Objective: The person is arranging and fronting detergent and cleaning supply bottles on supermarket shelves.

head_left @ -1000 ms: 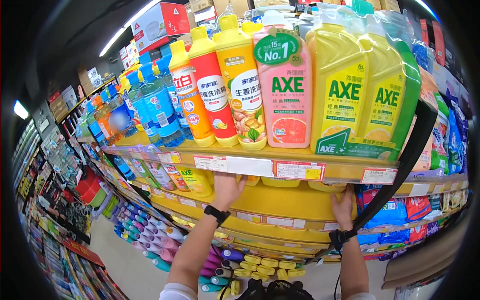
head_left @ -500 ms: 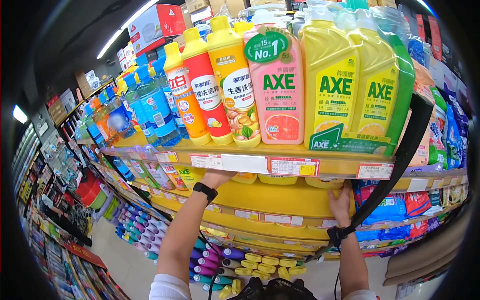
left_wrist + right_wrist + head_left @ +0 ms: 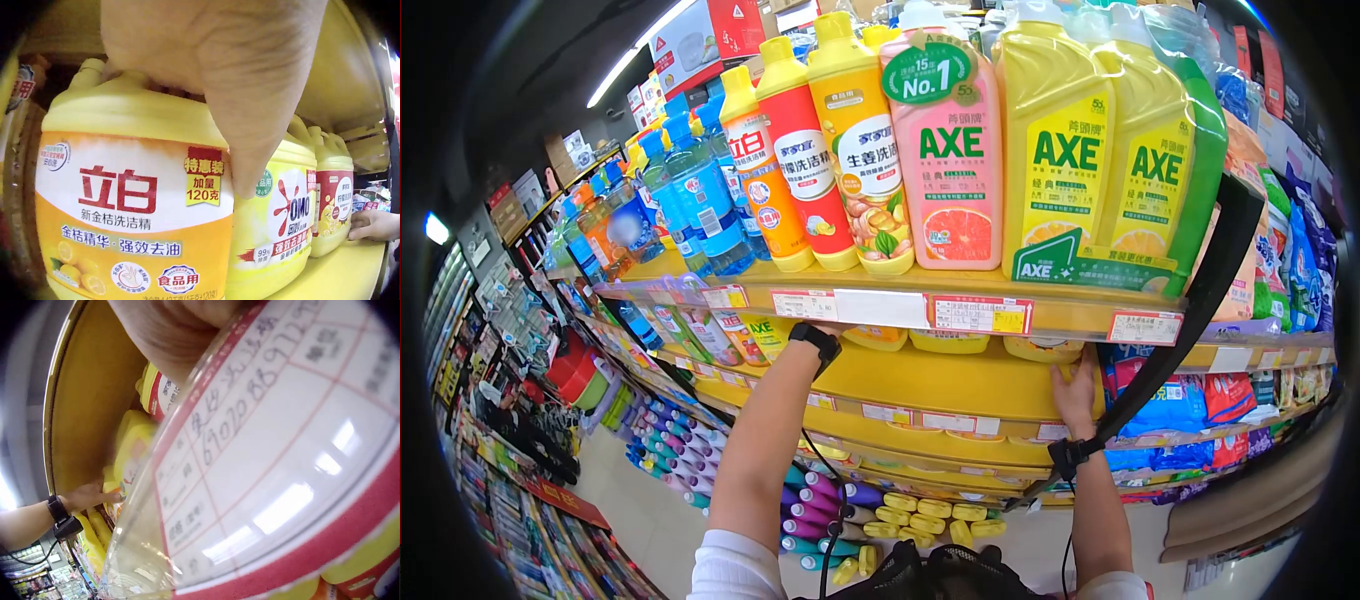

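Observation:
My left hand reaches in under the upper shelf, over the top of a yellow jug of dish detergent with an orange and white label. Its thumb points down along the jug's right side; the other fingers are hidden, so I cannot tell whether they curl round the handle. To the right stand a yellow OMO jug and a jug with a red label. My right hand rests on the lower yellow shelf at its right end, fingers relaxed beside the last jug, holding nothing.
Upper shelf edge with price tags runs just above both hands. Pink and yellow AXE bottles stand on it. A black post rises close to the right forearm. Below, several bottles stand on the floor.
My left hand has gone deeper under the upper shelf, so the head view now shows little beyond its wrist strap. The right hand stays at the same spot. The head view has shifted slightly.

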`<state>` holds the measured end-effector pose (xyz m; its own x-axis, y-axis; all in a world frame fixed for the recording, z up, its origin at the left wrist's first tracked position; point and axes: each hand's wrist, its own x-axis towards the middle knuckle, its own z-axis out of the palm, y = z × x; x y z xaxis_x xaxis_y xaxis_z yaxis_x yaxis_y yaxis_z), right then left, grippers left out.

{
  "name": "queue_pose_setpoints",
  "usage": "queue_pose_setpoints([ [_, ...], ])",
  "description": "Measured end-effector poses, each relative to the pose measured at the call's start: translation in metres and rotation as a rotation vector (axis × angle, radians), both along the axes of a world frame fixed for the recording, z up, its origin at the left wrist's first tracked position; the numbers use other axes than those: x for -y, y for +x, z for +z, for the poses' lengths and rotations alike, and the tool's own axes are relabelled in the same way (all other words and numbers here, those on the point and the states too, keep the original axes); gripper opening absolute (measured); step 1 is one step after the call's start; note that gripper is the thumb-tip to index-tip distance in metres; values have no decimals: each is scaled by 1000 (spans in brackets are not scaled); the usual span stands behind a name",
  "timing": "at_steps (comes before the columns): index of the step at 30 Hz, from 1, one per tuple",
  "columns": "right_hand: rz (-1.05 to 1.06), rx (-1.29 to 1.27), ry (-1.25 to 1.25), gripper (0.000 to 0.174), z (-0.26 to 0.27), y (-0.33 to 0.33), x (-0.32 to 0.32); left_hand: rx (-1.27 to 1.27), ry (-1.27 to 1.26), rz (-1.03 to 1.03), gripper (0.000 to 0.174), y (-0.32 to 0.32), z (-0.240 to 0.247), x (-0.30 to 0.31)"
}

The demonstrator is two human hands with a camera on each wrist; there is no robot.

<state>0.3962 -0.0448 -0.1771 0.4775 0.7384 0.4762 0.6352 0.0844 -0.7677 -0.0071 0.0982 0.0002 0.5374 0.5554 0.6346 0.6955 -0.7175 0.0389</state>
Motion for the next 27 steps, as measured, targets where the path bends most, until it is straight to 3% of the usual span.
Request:
queue_pose_setpoints([
  [10, 11, -51, -55, 75, 17, -5, 6, -36, 155, -81, 38, 6, 12, 30],
  [12, -7, -30, -64, 76, 11, -4, 3, -87, 36, -74, 38, 8, 16, 41],
  [13, 12, -64, -55, 76, 17, -5, 5, -126, -106, -49, 48, 10, 22, 47],
  [16, 71, -91, 13, 75, 27, -1, 1, -120, -142, 7, 52, 11, 40, 87],
  [18, 111, -12, 106, 73, 28, 13, -13, -128, 7, 79, 53, 15, 40, 101],
  [19, 191, -131, 200, 67, 37, 11, -15, -135, 26, 106, 53, 15, 38, 104],
  [23, 348, -359, 146, 59, 60, 11, -19, -135, 120, 143, 62, 14, 23, 109],
  [27, 349, -250, 41, 58, 57, 8, -27, -131, 109, 146, 65, 15, 19, 109],
])
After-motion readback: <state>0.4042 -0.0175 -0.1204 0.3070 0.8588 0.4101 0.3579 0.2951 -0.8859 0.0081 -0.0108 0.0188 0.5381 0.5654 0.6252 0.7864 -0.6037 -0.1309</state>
